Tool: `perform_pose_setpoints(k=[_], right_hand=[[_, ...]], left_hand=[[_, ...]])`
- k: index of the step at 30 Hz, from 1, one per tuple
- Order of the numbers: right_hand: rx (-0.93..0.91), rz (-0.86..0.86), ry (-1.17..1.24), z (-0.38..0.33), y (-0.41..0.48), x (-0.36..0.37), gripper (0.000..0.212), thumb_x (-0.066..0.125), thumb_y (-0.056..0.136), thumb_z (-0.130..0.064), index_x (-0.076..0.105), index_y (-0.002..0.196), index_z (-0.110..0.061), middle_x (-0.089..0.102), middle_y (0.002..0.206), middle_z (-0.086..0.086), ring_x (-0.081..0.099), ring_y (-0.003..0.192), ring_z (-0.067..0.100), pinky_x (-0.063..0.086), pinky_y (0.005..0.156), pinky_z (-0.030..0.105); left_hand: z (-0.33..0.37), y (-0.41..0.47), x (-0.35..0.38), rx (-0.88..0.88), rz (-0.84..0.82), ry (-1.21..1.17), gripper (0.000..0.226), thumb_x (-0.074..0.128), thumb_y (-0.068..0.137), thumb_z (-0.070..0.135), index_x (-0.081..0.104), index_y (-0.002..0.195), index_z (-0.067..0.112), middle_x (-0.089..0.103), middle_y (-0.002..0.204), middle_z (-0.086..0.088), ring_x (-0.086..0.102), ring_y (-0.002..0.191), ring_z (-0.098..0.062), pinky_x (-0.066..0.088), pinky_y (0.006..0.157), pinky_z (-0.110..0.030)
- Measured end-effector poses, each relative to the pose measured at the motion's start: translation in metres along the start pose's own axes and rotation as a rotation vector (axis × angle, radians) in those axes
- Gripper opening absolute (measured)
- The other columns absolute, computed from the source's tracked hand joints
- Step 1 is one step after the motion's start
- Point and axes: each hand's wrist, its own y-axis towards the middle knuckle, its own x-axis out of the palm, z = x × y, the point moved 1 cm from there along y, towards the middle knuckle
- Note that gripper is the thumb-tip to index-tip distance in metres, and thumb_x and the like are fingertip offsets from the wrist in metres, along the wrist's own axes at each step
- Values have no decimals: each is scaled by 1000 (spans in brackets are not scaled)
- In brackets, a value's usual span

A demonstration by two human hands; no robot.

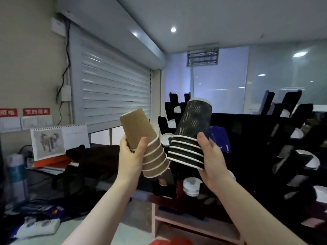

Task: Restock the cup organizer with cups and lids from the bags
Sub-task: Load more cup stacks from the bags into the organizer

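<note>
2 stacks are held up: a brown stack [143, 144] is clasped in the curled fingers of the left hand [131, 156], a black stack [192, 131] in the right hand [212, 160]. Both long axes run upward from the fingers, bases topmost. The organizer [247, 147] lies beyond the fingers, nearer the right.

The left forearm [99, 209] runs up from about 7 o'clock at the bottom edge, bare along all its visible length to the wrist. The right forearm [251, 209] runs up from about 5 o'clock, bare in the same way. The left hand [131, 156], just at 9 o'clock of centre, and the right hand [212, 161], just at 3 o'clock of centre, are bare as well. The left thumb [144, 141] and the right thumb [200, 137] each show a short, rounded nail.
</note>
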Motion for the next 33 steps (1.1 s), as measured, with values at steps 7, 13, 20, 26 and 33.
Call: perform_pose_setpoints(k=[7, 13, 20, 26, 33], right_hand=[[-50, 124, 20, 0, 20, 4, 69, 65, 72, -48, 56, 125, -6, 67, 116, 17, 64, 107, 33, 47, 98, 53], [-96, 207, 7, 3, 31, 11, 65, 63, 75, -47, 57, 125, -6, 65, 119, 17, 62, 111, 34, 44, 100, 55], [-123, 236, -61, 10, 35, 18, 67, 62, 74, -48, 56, 125, -6, 66, 117, 17, 63, 109, 34, 45, 99, 54], [-132, 254, -63, 13, 38, 18, 66, 63, 75, -46, 55, 125, -3, 65, 118, 21, 62, 110, 37, 45, 99, 57], [-156, 244, -103, 14, 51, 15, 68, 67, 72, -48, 57, 124, -5, 67, 115, 18, 64, 107, 35, 49, 95, 54]], left_hand=[[-23, 41, 1, 31, -144, 55, 64, 74, 54, 48, 47, 113, 42, 62, 107, 11, 61, 94, -3, 47, 73, -24], [-35, 64, -5, 61, -291, 107, 58, 77, 60, 35, 45, 107, 47, 60, 98, 33, 59, 90, 10, 47, 62, -7], [-59, 73, -18, 33, -493, 222, 66, 84, 64, 22, 45, 110, 49, 59, 111, 22, 53, 100, 12, 45, 71, -9], [-62, 81, -20, 34, -610, 272, 68, 84, 64, 25, 43, 116, 43, 57, 117, 19, 54, 103, 10, 46, 72, -5], [-67, 87, -17, 71, -677, 316, 76, 82, 65, 17, 36, 114, 53, 54, 117, 24, 49, 105, 17, 43, 74, -1]])
